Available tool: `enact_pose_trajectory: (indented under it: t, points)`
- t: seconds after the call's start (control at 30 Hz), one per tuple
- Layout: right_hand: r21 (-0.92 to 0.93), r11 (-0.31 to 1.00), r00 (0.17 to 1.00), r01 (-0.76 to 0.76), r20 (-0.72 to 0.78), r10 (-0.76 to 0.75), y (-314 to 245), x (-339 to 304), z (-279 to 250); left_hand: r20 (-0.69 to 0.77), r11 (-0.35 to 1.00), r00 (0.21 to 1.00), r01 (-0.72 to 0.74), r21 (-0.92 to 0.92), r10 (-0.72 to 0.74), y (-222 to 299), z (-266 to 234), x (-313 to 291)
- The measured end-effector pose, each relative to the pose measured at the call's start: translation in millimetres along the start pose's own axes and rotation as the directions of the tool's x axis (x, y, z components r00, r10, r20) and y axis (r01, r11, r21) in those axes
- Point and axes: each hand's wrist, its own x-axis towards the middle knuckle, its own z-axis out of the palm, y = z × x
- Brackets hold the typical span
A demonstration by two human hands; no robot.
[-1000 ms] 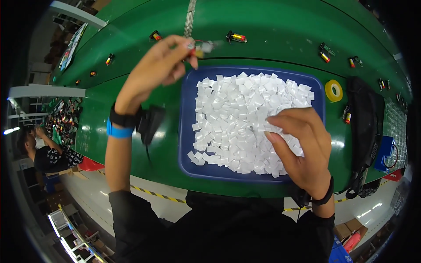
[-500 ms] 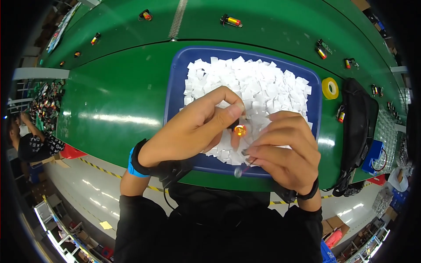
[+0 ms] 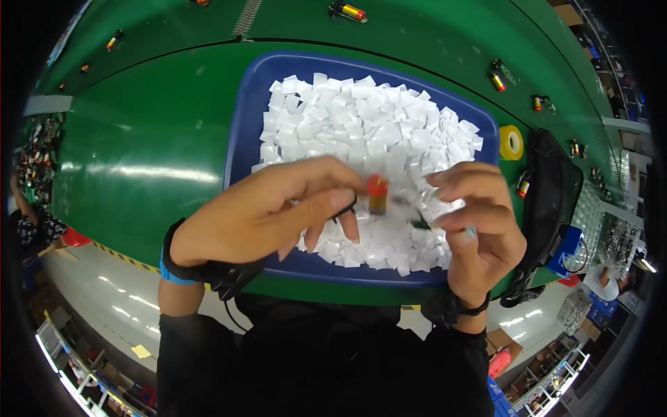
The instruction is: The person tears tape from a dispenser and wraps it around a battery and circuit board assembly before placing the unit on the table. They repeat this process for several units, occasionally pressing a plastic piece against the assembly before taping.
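Observation:
My left hand (image 3: 267, 212) reaches over the paper pieces, its thumb and forefinger pinching a thin black part (image 3: 345, 210). Beside those fingertips is a small red-and-yellow cylinder (image 3: 377, 194), blurred and upright in the picture; whether it joins the black part is hidden. To the right, my right hand (image 3: 483, 226) has its fingers curled, the thumb close to the forefinger. A blurred dark green piece (image 3: 421, 222) shows at its fingertips, and a small pale, clear bit (image 3: 470, 232) lies by the thumb. Under both hands, many white paper squares (image 3: 347, 125) fill a blue tray (image 3: 240, 132).
The tray stands on a green bench (image 3: 153, 146). Beyond it lie several cylinder assemblies, one (image 3: 349, 12) at the top. Yellow tape (image 3: 511, 142) and a black bag (image 3: 552, 201) are at the right. Another person's arm (image 3: 24, 201) shows at far left.
The view has shifted, so the tray sits further left and higher. My hands have drawn apart. The cylinder has turned from end-on to side-on.

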Motion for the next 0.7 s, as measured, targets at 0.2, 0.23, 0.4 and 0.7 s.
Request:
enact_pose_trajectory:
  t: [0.2,0.23,0.4,0.7]
  points:
    - [0.158,0.977,0.99,-0.141,0.031,0.138,-4,-6,-2,0.013,0.996,0.996,0.088,-0.003,-0.088,8,1,1]
    - [0.123,0.98,0.988,-0.157,0.031,0.154,-4,-5,-4,-0.048,0.998,0.998,0.038,-0.041,-0.04,9,1,2]
    - [0.219,0.945,0.967,-0.244,-0.014,0.253,-6,-14,-3,-0.043,0.964,0.99,-0.141,-0.225,0.135,4,5,6]
    - [0.244,0.938,0.95,-0.245,-0.134,0.283,-10,-12,0,-0.065,0.985,0.993,-0.109,-0.137,0.101,5,9,9]
